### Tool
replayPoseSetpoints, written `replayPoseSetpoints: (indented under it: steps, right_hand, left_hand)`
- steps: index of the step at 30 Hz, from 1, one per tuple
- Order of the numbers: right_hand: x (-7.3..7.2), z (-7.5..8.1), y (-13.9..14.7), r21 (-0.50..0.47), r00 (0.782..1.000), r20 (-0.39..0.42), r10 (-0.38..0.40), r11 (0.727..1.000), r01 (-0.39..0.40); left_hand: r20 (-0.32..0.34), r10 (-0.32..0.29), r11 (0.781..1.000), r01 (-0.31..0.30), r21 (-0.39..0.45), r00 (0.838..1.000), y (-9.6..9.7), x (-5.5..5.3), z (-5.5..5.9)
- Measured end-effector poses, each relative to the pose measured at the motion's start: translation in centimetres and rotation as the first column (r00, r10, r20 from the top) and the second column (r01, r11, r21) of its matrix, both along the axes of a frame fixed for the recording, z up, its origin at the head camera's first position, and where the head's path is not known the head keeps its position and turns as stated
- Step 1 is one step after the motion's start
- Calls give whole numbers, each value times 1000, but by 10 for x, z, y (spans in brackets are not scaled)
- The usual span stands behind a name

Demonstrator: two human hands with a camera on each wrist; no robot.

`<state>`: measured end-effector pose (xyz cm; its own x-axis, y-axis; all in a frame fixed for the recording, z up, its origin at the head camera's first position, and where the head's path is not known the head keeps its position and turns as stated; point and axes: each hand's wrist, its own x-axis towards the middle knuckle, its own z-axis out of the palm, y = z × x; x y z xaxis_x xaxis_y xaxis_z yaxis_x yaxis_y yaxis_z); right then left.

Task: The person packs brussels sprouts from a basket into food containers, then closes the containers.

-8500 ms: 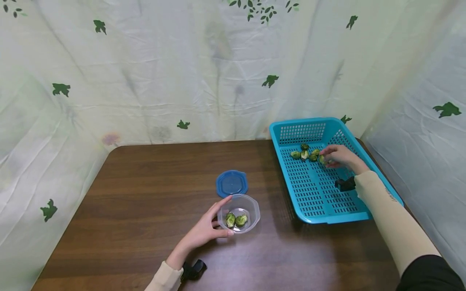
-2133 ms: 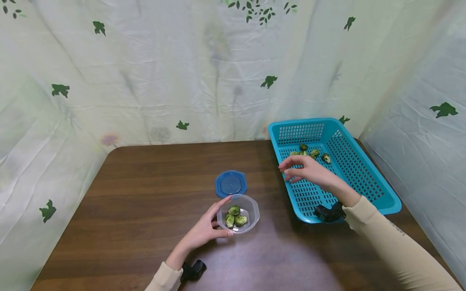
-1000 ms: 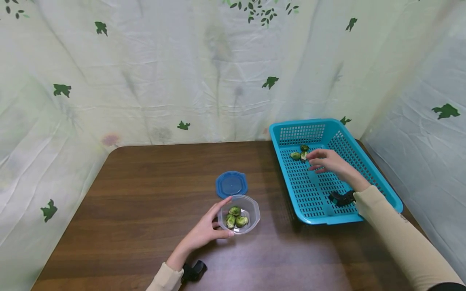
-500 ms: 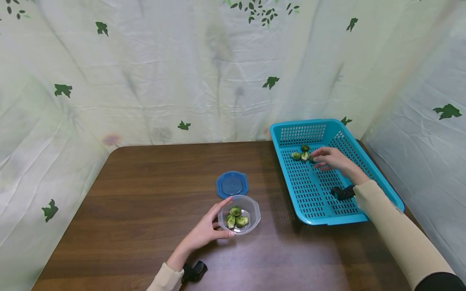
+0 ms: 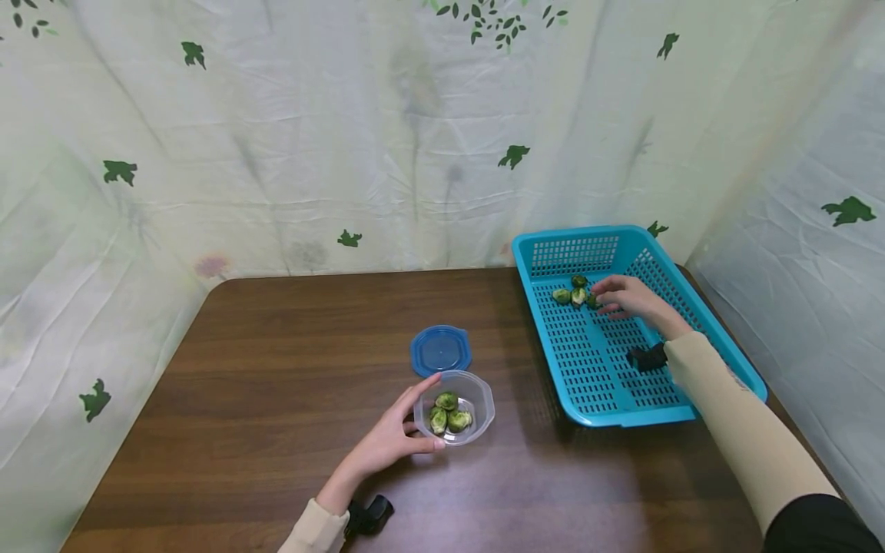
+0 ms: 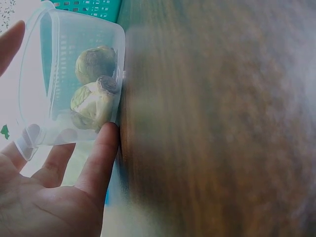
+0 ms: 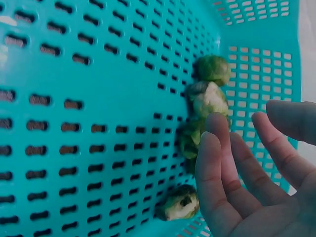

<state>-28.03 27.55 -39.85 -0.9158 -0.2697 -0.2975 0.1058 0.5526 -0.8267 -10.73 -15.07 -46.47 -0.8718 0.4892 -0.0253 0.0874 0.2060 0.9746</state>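
My left hand [image 5: 390,438] holds the clear plastic container [image 5: 482,399] by its near left side, thumb and fingers spread around its wall. Inside sit 3 Brussels sprouts [image 5: 459,420]; the left wrist view shows two sprouts [image 6: 94,103] through the wall. My right hand [image 5: 632,298] hovers inside the blue basket [image 5: 588,369], beside several loose Brussels sprouts [image 5: 578,296]. In the right wrist view its fingers [image 7: 210,168] are loosely bent with nothing between them, close to a sprout [image 7: 190,138]. Another sprout [image 7: 180,203] lies apart; in the head view my hand hides some.
A blue lid [image 5: 440,349] lies on the brown wooden table [image 5: 276,384] just behind the container. The basket stands at the table's right back, with raised perforated walls. A patterned cloth [image 5: 311,138] hangs behind and at both sides.
A third sprout has joined the two in the container since the oldest frame. My right hand has gone from the basket's left rim back over the sprouts. My left hand stays put.
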Motion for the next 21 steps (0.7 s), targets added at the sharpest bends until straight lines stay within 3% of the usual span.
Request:
replayPoseSetpoints:
  steps: [21]
  right_hand:
    - [-16, -8, 4, 33, 997, 66, 39, 999, -41]
  left_hand:
    - [17, 19, 999, -18, -35, 1000, 0, 1, 3]
